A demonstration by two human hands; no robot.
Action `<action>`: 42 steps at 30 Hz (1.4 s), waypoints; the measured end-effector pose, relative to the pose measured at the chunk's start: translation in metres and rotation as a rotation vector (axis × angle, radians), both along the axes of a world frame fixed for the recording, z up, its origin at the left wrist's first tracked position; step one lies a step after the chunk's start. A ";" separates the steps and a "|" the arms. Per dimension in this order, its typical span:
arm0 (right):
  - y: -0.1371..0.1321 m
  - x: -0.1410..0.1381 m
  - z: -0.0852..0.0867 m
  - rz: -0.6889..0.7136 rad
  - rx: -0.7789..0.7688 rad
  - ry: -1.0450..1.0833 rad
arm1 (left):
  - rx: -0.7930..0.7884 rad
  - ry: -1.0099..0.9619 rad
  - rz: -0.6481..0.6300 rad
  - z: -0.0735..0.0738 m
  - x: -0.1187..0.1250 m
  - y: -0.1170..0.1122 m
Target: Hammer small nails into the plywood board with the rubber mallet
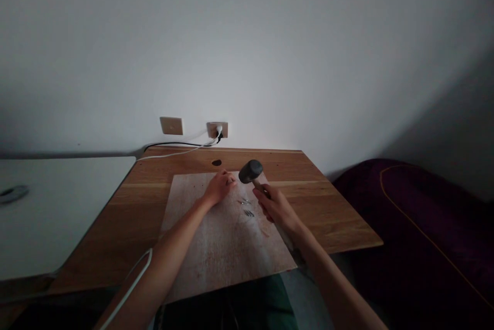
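Note:
My right hand (275, 207) grips the wooden handle of a mallet (250, 171) with a dark rubber head, raised a little over a pale plywood board (227, 247). My left hand (221, 186) rests on the board's far part, fingers pinched together just left of the mallet head; what they pinch is too small to make out. Several small metal nails (247, 207) lie loose on the board between my two hands.
The board lies on a wooden desk (332, 206) against a white wall with two sockets (216, 128) and plugged cables (173, 149). A white table (50, 206) stands left, a dark purple cushion (424, 227) right. A white cord (131, 283) crosses my left forearm.

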State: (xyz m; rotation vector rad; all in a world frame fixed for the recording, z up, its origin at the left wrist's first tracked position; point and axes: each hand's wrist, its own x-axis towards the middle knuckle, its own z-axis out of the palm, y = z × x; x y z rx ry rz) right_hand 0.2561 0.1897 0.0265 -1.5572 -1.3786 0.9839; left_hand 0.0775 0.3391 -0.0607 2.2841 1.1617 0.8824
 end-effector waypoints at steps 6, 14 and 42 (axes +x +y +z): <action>-0.009 -0.021 0.027 0.039 0.218 0.206 | 0.013 0.000 -0.013 -0.001 0.000 -0.002; 0.003 -0.001 0.000 0.016 0.074 -0.018 | 0.002 -0.023 -0.004 0.002 0.000 -0.004; 0.016 -0.017 0.008 0.084 -0.062 -0.456 | -0.002 -0.032 -0.021 -0.003 0.001 -0.001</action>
